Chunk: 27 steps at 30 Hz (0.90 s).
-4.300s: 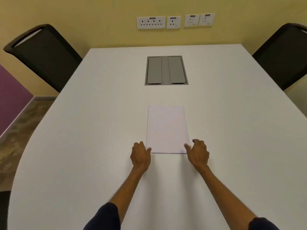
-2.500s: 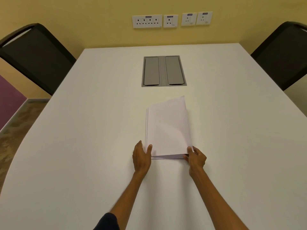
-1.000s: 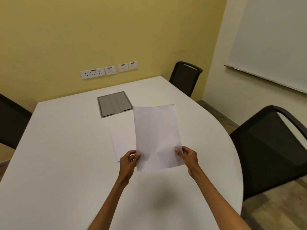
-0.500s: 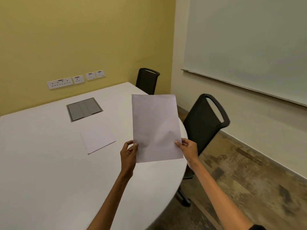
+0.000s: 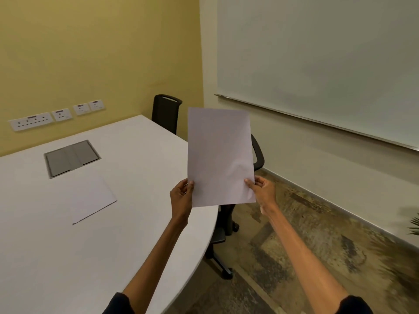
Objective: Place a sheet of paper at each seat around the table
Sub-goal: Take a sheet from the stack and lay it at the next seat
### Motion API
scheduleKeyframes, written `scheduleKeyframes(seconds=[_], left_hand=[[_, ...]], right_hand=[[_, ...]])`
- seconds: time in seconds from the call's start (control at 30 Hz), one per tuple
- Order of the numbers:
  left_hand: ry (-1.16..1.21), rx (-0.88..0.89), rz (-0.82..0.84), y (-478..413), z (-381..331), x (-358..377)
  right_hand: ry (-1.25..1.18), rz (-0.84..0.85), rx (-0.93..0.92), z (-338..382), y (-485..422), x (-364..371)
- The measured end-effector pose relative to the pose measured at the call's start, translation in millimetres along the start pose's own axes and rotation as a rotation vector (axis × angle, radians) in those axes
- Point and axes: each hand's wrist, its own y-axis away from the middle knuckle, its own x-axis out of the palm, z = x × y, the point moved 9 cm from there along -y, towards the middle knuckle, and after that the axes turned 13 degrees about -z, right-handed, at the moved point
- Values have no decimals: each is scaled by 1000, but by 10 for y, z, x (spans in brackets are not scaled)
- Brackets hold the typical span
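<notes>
One sheet lifted clear of the stack, carried toward a seat on the right.
Flat white paper stack (image 5: pixel 93 198) stays mid-table, near the grey hatch (image 5: pixel 72 157); left hand (image 5: pixel 181 198) and right hand (image 5: pixel 263 192) now pinch a thin, faintly creased sheet (image 5: pixel 220 157) by its lower corners, upright past the smooth table's (image 5: pixel 136 223) rounded right edge, hiding a black chair (image 5: pixel 257 152): no seat served yet.

Held sheet (image 5: pixel 219 155) hides most of near chair (image 5: pixel 257 155); only armrest & base show. Table (image 5: pixel 136 245) cut off at left & bottom edges. Plant (image 5: pixel 413 225) clipped at right edge. Wall socket (image 5: pixel 31 121) labels too small to read.
</notes>
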Motion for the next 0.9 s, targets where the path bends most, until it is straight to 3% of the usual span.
scheduleKeyframes(seconds=[0.47,0.9], left_hand=[[31,-27,-37,-757,207,1729],[26,21,-280,-1764,425,2524]], right_hand=[[22,17,39,154,-1944,-170],[51,225,39,130,-3648,673]])
